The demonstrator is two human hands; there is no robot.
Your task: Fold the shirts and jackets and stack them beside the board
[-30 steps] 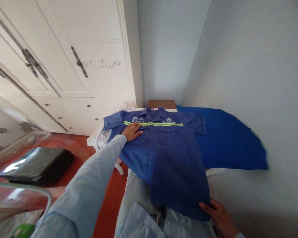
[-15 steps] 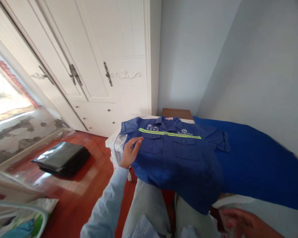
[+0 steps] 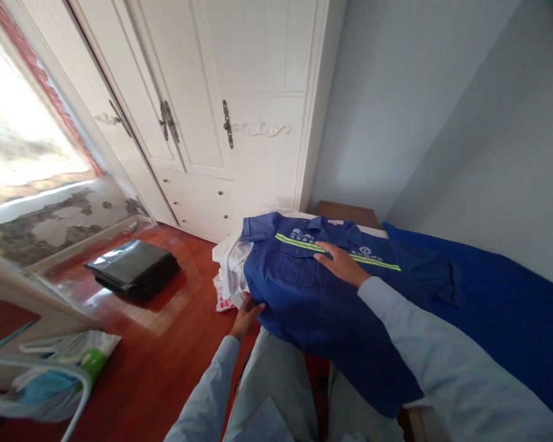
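Observation:
A dark blue short-sleeved work shirt (image 3: 281, 291) lies spread front side up, its collar away from me. It has a yellow-green reflective stripe, pale printed emblems and chest pockets. My left hand (image 3: 247, 316) is at the shirt's left side edge near the hem, thumb on top and fingers around the edge, partly hidden. Over the chest, beside the button line, my right hand (image 3: 341, 263) stretches its fingers across the stripe with nothing held. Whether it presses on the cloth I cannot tell.
White cloth (image 3: 234, 261) hangs under the shirt's left side. Bright blue fabric (image 3: 502, 319) extends right along the wall. A white wardrobe (image 3: 267, 73) stands ahead. On the red floor (image 3: 166, 331) are a black wrapped package (image 3: 136, 267) and a plastic bag (image 3: 55, 374).
My left hand has come down from above the pocket to the shirt's lower left edge. My right hand has moved from the lower right up over the chest. The view has shifted left.

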